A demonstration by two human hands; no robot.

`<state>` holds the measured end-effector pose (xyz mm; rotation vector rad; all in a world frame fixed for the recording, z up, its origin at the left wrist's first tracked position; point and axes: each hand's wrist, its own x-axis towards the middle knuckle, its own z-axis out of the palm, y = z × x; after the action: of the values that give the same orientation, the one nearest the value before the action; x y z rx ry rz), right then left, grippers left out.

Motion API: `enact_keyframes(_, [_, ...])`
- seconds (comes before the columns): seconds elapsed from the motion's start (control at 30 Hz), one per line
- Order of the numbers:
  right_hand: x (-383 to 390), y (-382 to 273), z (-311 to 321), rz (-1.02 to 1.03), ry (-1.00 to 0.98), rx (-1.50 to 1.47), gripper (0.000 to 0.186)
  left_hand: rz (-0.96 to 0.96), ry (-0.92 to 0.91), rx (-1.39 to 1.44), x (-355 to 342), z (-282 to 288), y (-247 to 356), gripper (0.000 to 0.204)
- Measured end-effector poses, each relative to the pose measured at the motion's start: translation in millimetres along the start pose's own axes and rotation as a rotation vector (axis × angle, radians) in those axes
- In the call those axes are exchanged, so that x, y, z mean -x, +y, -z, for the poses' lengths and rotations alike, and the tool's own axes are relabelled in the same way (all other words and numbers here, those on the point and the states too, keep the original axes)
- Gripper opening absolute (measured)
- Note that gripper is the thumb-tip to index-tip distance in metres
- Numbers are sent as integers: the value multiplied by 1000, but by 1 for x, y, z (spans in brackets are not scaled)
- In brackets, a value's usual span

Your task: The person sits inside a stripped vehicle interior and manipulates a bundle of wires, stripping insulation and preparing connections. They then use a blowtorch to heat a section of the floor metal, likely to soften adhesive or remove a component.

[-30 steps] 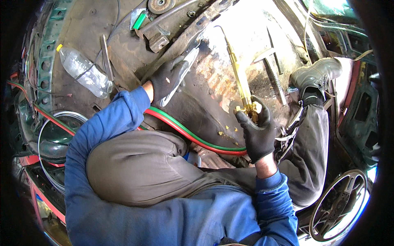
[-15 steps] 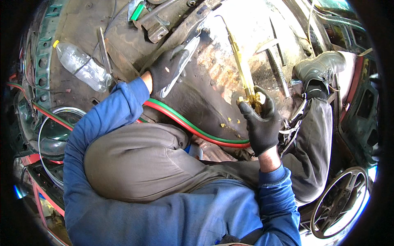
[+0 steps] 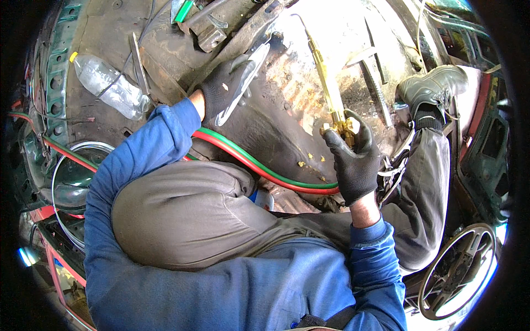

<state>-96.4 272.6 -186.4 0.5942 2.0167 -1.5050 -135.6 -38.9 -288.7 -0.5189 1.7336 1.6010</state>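
A brass gas torch (image 3: 326,83) is held in my right hand (image 3: 356,165), black-gloved, with thumb and fingers around its valve end. Its long neck points away from me, and the bent tip is by a brightly lit patch of the metal floor panel (image 3: 292,99). My left hand (image 3: 218,91), also gloved, grips a pale, narrow oval loop (image 3: 243,85) seen almost edge-on; whether it is coiled wire I cannot make out. A thin end of it points toward the bright patch. The red and green twin hose (image 3: 237,154) runs across under my left forearm toward my right hand.
A clear plastic bottle (image 3: 110,85) with a yellow cap lies at left, near a metal strip (image 3: 139,63). A metal bracket (image 3: 211,38) is at the back. On the right are a slotted strip (image 3: 377,91), my shoe (image 3: 433,85) and a steering wheel (image 3: 457,271).
Both hands keep their holds. The torch and my right hand sit very slightly farther right in the picture, and the whole view has shifted a little.
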Motion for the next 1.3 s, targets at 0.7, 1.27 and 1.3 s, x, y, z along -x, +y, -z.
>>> enact_keyframes(0.7, [-1, 11, 4, -4, 13, -8, 39, -22, -79, 52, -7, 10, -11, 48])
enact_keyframes(1.27, [-3, 14, 2, 6, 27, -47, 38, -32, -84, 92, -7, 10, -11, 47])
enact_keyframes(1.3, [-3, 13, 2, 8, 26, -47, 37, -19, -86, 93, -8, 11, -13, 47])
